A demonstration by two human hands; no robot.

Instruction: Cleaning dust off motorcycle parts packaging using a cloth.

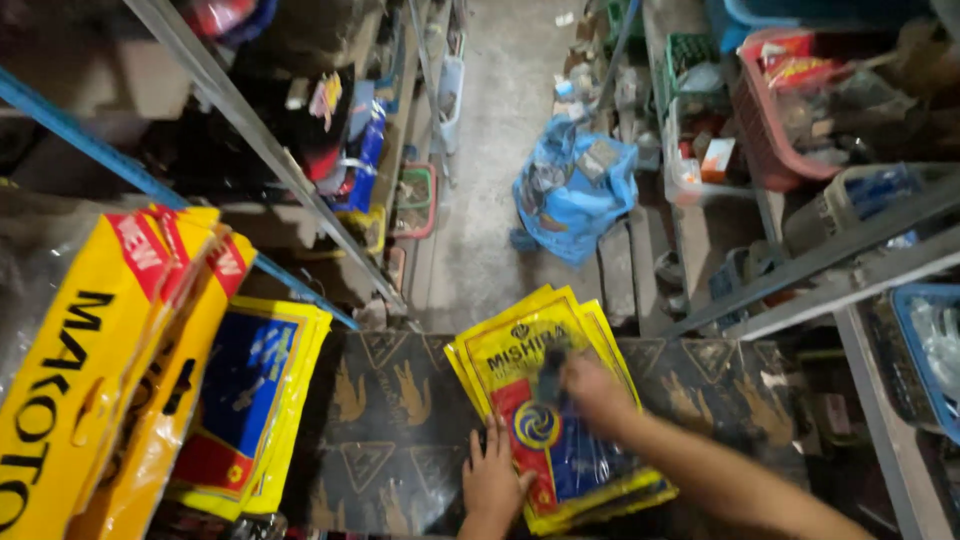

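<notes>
A stack of flat yellow, red and blue packets [530, 350] lies on a dark patterned board [390, 420]. My left hand [492, 478] rests flat with fingers spread on the stack's lower left edge. My right hand [590, 385] is over the middle of the top packet and is closed on a small dark object [551, 372], which is blurred; I cannot tell what it is.
Yellow bags [110, 370] and a yellow-blue packet pile [250, 400] sit at left. Metal shelf rails [270, 150] cross at left, grey shelving [840, 260] at right. A blue plastic bag [575, 190], a red basket [770, 130] and crates stand on the concrete floor [490, 120].
</notes>
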